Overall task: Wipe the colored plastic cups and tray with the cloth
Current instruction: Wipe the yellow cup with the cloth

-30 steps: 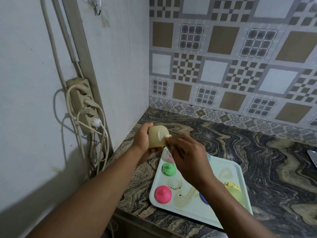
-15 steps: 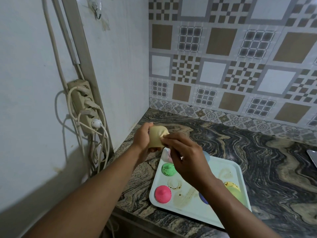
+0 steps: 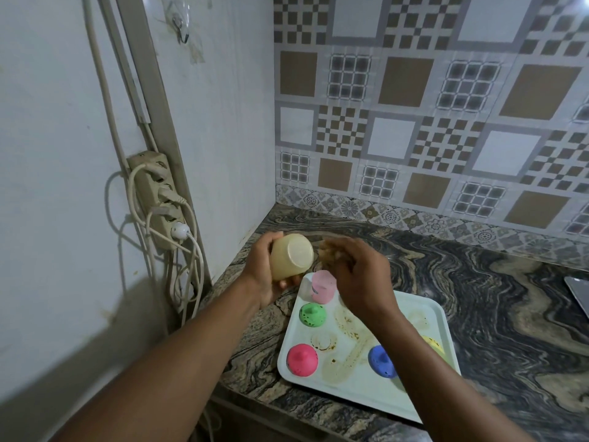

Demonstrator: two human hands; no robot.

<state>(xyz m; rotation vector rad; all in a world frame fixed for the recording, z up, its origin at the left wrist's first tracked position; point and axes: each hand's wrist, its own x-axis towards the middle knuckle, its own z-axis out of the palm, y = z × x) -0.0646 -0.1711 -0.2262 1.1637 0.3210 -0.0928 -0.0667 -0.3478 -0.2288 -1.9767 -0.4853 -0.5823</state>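
Observation:
My left hand (image 3: pixel 263 275) grips a cream plastic cup (image 3: pixel 291 256) tilted on its side, its base facing me, above the counter's left corner. Just right of the cup, my right hand (image 3: pixel 360 275) holds a bunched brownish cloth (image 3: pixel 331 255), blurred, a little apart from the cup. Below lies a pale tray (image 3: pixel 424 317) with brown stains. On it stand a light pink cup (image 3: pixel 322 286), a green cup (image 3: pixel 312 315), a bright pink cup (image 3: pixel 302 359), a blue cup (image 3: pixel 381 360) and a yellow cup (image 3: pixel 432 344), partly hidden by my right arm.
The dark marbled counter (image 3: pixel 494 298) runs right from the corner. A patterned tile wall (image 3: pixel 414 122) stands behind. On the left wall hangs a power strip (image 3: pixel 156 196) with several plugged cables. A grey object's edge (image 3: pixel 578 293) shows at far right.
My right hand with the cloth has drawn away from the cup's base to its right side. The left hand has turned the cup so its base faces me.

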